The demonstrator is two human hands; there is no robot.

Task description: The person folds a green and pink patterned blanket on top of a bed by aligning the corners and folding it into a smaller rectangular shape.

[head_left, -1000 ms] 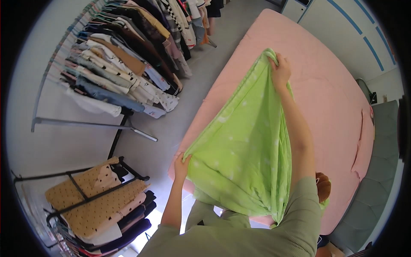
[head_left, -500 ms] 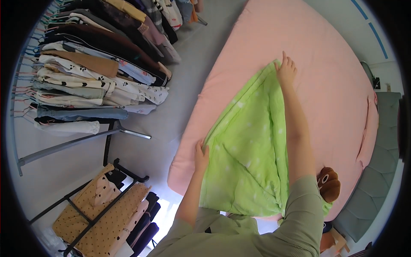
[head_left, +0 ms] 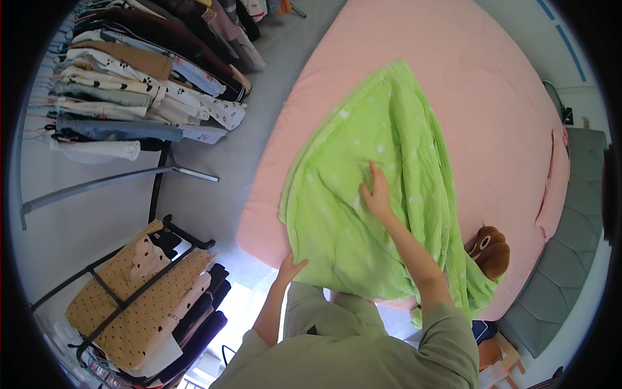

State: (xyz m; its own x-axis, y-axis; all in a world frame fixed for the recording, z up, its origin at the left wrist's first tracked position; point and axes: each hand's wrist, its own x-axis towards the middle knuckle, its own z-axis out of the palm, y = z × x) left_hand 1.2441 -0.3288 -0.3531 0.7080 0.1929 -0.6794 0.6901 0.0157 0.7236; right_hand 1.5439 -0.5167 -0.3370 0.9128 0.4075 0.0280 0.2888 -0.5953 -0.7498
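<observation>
A light green blanket (head_left: 350, 214) with pale spots lies folded and creased over the near part of the pink bed (head_left: 492, 129). Its far end narrows to a point on the sheet. At the blanket's near left edge is my left hand (head_left: 290, 267), closed on the cloth with the thumb on top; the fingers are partly hidden. My right hand (head_left: 377, 193) is over the middle of the blanket with its fingers apart, holding nothing. To the right, a brown plush toy (head_left: 491, 254) with big white eyes rests against a green fold.
A rack of hanging clothes (head_left: 149, 104) stands on the left. Nearer, a black metal rack (head_left: 120, 301) holds folded trousers and a dotted tan cloth. Grey floor (head_left: 223, 185) runs between racks and bed. A padded grey-green headboard (head_left: 570, 240) borders the right side.
My right hand has let go of the blanket's far tip and come back to its middle. My left hand has moved down and left along the edge. The blanket now spreads wider.
</observation>
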